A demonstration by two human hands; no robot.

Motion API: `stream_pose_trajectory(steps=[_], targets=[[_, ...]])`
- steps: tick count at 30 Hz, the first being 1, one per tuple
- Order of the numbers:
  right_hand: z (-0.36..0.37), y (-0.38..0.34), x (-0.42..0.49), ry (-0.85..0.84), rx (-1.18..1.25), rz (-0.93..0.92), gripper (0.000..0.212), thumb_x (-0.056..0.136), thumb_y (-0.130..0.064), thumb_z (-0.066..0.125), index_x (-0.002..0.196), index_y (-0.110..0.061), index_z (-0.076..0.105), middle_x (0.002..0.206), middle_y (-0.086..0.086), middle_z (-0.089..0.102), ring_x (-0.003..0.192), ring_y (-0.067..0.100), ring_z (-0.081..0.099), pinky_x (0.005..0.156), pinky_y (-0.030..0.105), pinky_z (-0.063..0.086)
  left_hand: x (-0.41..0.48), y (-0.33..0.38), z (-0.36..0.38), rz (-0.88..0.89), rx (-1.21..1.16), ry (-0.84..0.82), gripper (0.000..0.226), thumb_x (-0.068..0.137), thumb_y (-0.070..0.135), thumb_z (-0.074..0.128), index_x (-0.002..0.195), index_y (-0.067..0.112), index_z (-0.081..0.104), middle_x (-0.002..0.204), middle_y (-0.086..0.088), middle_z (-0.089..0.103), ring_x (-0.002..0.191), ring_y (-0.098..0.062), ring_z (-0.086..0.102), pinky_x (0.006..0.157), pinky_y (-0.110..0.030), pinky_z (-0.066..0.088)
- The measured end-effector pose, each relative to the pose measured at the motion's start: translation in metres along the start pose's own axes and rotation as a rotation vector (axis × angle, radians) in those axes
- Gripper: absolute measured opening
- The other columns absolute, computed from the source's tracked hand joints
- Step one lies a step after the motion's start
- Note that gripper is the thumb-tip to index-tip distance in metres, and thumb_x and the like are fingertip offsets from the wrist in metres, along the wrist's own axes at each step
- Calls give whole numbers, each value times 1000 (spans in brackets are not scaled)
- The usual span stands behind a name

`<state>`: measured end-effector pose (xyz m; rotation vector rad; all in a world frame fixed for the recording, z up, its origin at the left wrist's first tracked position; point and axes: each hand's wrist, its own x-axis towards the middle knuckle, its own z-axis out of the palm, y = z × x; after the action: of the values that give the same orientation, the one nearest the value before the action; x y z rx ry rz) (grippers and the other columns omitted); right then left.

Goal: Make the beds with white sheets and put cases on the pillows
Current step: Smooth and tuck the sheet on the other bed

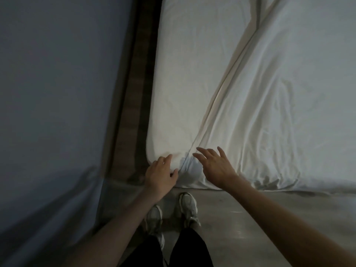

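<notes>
White sheet (269, 93) over mattress corner (169, 143) | left hand (160, 175) touching, right hand (214, 166) spread, both empty

- Both forearms are bare, with no sleeve reaching the wrists.
- The left hand (160, 173) and right hand (215, 166) wear no gloves, rings or watch that I can make out.
- Black trousers (189, 247) cover both legs.
- Shoes (187, 206) are pale, whitish-grey trainers with darker panels and laces; the light is dim, so finer markings are lost.
</notes>
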<state>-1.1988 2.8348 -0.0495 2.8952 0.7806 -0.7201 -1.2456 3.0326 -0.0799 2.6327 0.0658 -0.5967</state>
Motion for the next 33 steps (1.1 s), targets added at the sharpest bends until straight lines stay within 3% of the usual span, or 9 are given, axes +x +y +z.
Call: stream_pose_trajectory(steps=[2,5,9,13,18,22,25,30,33], targets=[[12,4,9,-63,-9,-21,64,91,-6,49,149,-21,27,159,3,20,140,25,29,116,49,15,3,-3,25,-23,-27,0,56,94,44,48,143,18,37,131,-3,53,118,-21,52,94,-34,46],[32,13,25,-82,19,-70,72,87,0,51,150,-22,24,160,3,17,136,27,34,111,44,27,9,-5,59,-70,-122,31,55,94,43,50,141,16,41,133,-4,54,123,-21,49,96,-35,45],[57,31,47,-143,20,-110,84,84,4,54,151,-27,13,161,-3,5,127,24,38,85,33,46,13,-1,104,-104,-276,82,58,92,42,56,141,15,41,135,-4,54,122,-22,53,94,-33,44],[70,43,62,-157,-70,-183,94,82,6,60,152,-29,7,160,-5,-4,124,23,30,67,25,41,18,12,150,-210,-445,94,81,85,42,65,149,21,20,147,-3,39,129,-19,46,99,-33,46],[73,44,75,-119,-166,-278,79,77,0,67,141,-24,26,139,2,29,105,23,50,66,31,50,25,33,179,-330,-645,226,94,75,38,77,145,24,16,144,-4,44,125,-20,51,92,-34,51],[78,45,79,-111,-214,-284,52,88,-4,56,136,-11,36,128,7,39,97,26,57,64,32,42,32,29,187,-352,-721,276,96,64,36,82,136,31,18,129,-3,56,111,-21,60,83,-36,55],[82,50,72,-79,-193,-269,46,88,-8,61,130,-13,43,122,4,43,97,24,56,65,31,43,32,28,187,-329,-657,246,106,61,33,86,139,19,16,122,-6,59,103,-26,62,78,-36,54],[76,77,37,-4,-159,-357,39,89,-9,61,121,-22,42,109,-1,49,85,21,54,60,31,40,21,36,175,-298,-686,155,106,61,39,87,143,19,22,131,-5,54,116,-24,54,89,-41,50],[66,94,10,78,-115,-369,39,80,-4,69,105,-22,44,95,-2,49,68,17,40,53,31,40,15,51,171,-160,-564,135,108,60,61,76,146,19,26,140,-5,49,126,-26,50,96,-42,47]])
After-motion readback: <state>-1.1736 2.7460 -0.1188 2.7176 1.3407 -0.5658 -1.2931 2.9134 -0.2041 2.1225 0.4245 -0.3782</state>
